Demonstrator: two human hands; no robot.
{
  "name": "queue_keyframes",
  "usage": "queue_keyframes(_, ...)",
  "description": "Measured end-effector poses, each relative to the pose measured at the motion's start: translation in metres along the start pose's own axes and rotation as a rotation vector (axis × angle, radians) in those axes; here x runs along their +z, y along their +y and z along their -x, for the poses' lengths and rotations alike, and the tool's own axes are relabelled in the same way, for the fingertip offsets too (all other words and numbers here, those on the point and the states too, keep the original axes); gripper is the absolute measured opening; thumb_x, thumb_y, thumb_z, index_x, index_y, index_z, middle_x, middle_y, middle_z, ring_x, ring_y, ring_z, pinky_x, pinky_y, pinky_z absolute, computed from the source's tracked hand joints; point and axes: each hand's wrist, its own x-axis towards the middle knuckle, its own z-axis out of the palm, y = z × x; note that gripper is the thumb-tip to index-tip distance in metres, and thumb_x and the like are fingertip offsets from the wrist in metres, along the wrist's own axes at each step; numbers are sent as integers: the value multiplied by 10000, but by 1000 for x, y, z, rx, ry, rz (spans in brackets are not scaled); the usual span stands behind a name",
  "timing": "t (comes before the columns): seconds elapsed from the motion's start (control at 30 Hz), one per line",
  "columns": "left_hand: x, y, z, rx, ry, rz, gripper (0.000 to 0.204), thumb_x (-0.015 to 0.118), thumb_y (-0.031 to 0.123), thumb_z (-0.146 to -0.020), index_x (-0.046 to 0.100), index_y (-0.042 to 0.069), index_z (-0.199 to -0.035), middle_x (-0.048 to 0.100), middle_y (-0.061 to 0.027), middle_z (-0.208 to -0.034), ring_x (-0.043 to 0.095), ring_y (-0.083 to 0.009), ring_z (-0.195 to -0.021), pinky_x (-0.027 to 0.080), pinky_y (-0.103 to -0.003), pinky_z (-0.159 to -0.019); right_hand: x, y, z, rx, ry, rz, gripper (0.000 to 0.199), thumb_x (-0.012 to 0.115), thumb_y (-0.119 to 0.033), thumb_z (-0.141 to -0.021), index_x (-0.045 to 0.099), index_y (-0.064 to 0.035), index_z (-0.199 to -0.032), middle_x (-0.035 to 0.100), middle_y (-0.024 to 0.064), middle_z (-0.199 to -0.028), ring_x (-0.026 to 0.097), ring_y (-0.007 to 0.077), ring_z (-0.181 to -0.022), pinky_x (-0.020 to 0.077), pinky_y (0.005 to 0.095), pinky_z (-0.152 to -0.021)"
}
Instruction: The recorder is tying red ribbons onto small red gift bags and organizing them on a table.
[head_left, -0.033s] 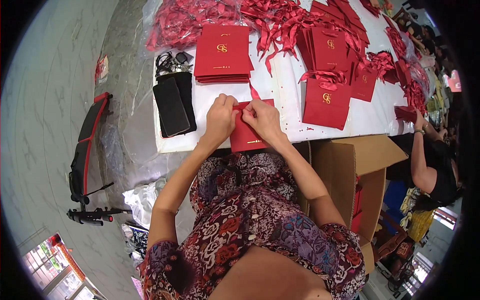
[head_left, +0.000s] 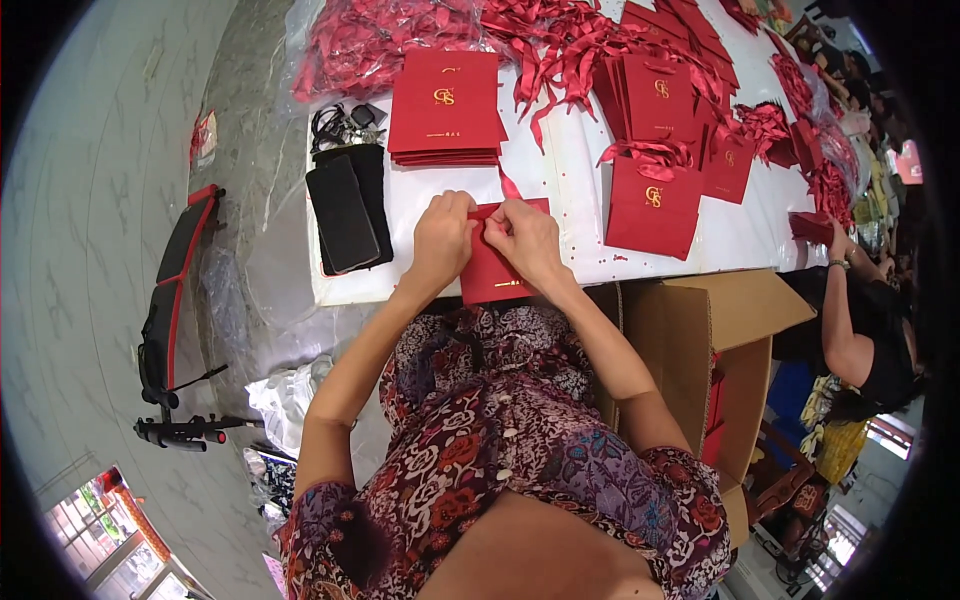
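A small red paper bag [head_left: 495,270] lies flat at the table's front edge, with a gold mark near its lower end. My left hand [head_left: 444,240] is closed at its upper left part, the fingertips pinched against the bag. Just right of it, my right hand [head_left: 525,240] pinches a red ribbon [head_left: 508,183], whose loose length sticks up beyond the knuckles. The fingertips of both hands nearly meet over the bag. Whatever lies right under them is hidden. Beyond my hands sits a neat stack of red paper bags [head_left: 444,105].
Left of my hands, a black phone [head_left: 343,212] rests on a dark cloth, with keys and cables behind. Bags with ribbon handles [head_left: 653,205] stand at right. Ribbons [head_left: 390,45] heap at the back. An open cardboard box [head_left: 665,330] stands by my right arm; another person [head_left: 850,320] works farther right.
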Motion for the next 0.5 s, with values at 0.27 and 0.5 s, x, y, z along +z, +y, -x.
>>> queue_keyframes(0.27, 1, -3, 1, -129, -64, 65, 138, 643, -11, -806, 580, 28, -922, 634, -139, -777, 611, -328, -737, 494, -418, -664, 13, -6, 10, -180, 168, 75, 157, 726, -102, -777, 585, -33, -790, 614, 125, -710, 630, 287, -619, 485, 394, -562)
queue_keyframes(0.5, -5, -4, -6, -470, -228, 391, 94, 625, 43, -834, 624, 27, -926, 684, -166, -764, 674, -347, -724, 515, -414, -681, 11, -11, 12, -71, 201, -25, 167, 718, -74, -773, 557, -32, -781, 595, 121, -710, 615, 302, -613, 474, 407, -547)
